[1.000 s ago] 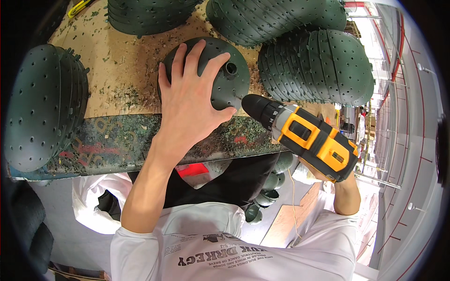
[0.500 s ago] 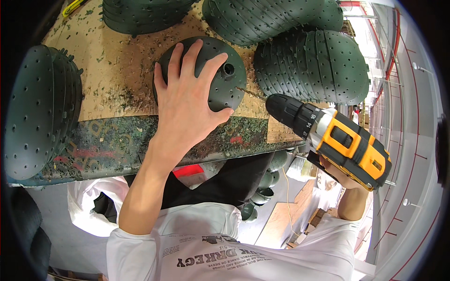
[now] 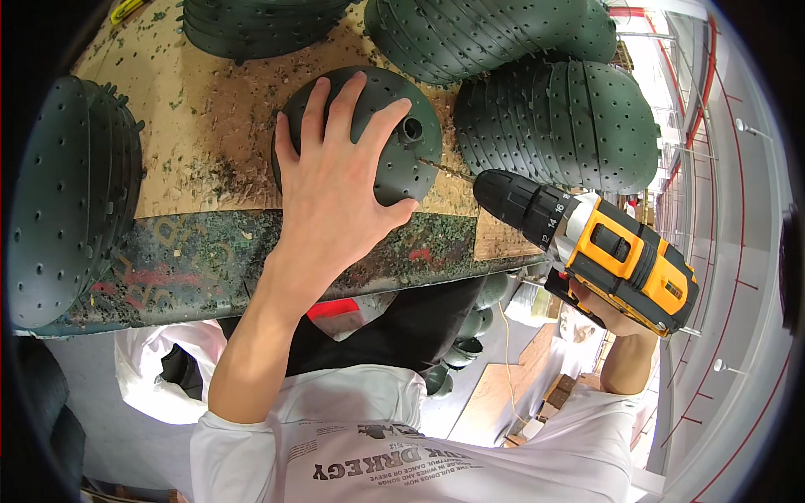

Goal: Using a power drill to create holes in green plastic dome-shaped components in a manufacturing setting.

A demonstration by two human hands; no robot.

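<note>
Left hand [image 3: 331, 197]: palm down, fingers [image 3: 341, 109] fanned wide, thumb out to the right, pressing on the domed bowl [image 3: 409, 168] rather than closed around it. Right hand [image 3: 608, 310]: mostly hidden beneath the cordless drill [image 3: 629, 260]; the visible part is curled round the handle and has hold of it.

Bowl: upper centre of frame, resting dome up; dark green, smooth, matte, plastic-looking, pierced with small holes. One larger round hole [image 3: 412, 129] has a raised rim, just right of the left index finger. Twist bit [image 3: 453, 171]: thin, spiral-fluted, pointing left, its tip at the bowl's right side; cannot tell whether it enters a hole.

Drill: yellow and black casing, silver-grey collar, ribbed black chuck; its body lies right of centre, past the table's edge, with open air around its rear end.

Table [image 3: 189, 168]: tan, rough, scarred board, strewn with green shavings; darker, paint-marked strip along the front. The front edge crosses the frame from lower left to right of centre, just below the bowl. Widest room on the board: between the bowl and the left stack [image 3: 54, 201]. Only a narrow gap separates the bowl from the right stack [image 3: 558, 126]. Both stacks are nested, perforated green bowls, lying sideways, rims bristling with small nubs.
</note>
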